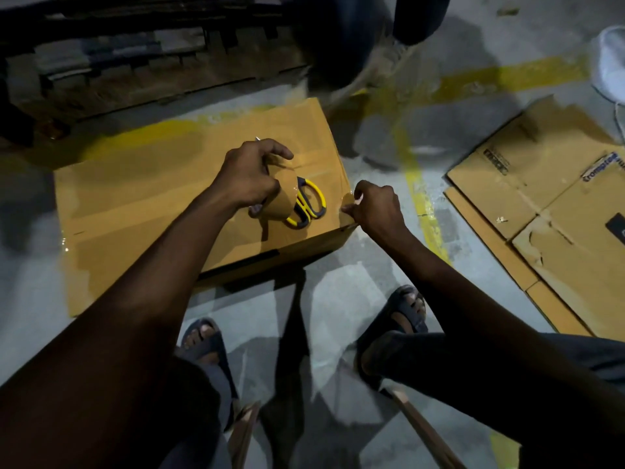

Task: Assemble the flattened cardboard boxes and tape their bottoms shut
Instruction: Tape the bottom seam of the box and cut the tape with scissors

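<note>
Right of the box [135, 204], flattened cardboard [541, 211] lies on the floor [341, 299].

grey concrete floor [368, 157] bears a taped box [142, 198] and flattened cardboard [548, 211]

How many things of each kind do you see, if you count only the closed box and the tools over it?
Box: 1
Tape roll: 1
Scissors: 1
Total: 3

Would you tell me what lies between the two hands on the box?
Yellow-handled scissors lie on the box between the left hand and right hand, beside the tape roll, in the head view.
</note>
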Available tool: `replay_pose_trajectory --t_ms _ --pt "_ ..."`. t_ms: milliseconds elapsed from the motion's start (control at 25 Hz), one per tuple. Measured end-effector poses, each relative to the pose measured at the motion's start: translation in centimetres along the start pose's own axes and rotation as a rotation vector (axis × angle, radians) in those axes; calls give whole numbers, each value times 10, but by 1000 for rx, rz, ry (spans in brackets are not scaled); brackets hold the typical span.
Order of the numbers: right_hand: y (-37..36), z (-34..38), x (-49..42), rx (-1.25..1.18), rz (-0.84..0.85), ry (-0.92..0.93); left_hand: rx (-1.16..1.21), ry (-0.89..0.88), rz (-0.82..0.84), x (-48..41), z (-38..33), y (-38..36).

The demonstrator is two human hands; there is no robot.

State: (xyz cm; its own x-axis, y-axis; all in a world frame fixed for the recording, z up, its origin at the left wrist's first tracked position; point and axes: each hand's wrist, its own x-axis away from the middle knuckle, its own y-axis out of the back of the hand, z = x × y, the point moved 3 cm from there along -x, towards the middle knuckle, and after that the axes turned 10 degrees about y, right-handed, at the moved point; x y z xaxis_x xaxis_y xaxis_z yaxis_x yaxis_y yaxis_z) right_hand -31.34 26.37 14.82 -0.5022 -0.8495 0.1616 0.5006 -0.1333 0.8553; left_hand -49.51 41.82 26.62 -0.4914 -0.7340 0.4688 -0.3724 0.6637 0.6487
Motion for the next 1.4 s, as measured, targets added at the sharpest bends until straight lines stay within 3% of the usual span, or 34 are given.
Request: replay_pose_trajectory --t_ms 160,240,360,520,680,800,1000,1240,1400 --pt "-3 13 -22 -146 35 175 -19 12 20 1 1 2" --pt "-16 15 -31 45 114 282 -58 13 27 1 2 5" --pt "-35 17 -41 334 226 287 -72 40 20 -2 7 9" --pt "-37 34 -55 360 214 338 -50 66 11 -2 15 15" --pt "-26 65 -67 366 124 275 -65 82 -23 -4 23 23" --pt "-27 92 -46 396 1 346 -57 86 -68 -4 26 29" --pt "-26 98 -25 394 163 218 116 75 -70 4 24 30" --pt "-11 100 -1 396 240 230 335 2 40 39 9 12" --pt "36 79 32 193 224 177 355 -91 147 88 -1 -13"
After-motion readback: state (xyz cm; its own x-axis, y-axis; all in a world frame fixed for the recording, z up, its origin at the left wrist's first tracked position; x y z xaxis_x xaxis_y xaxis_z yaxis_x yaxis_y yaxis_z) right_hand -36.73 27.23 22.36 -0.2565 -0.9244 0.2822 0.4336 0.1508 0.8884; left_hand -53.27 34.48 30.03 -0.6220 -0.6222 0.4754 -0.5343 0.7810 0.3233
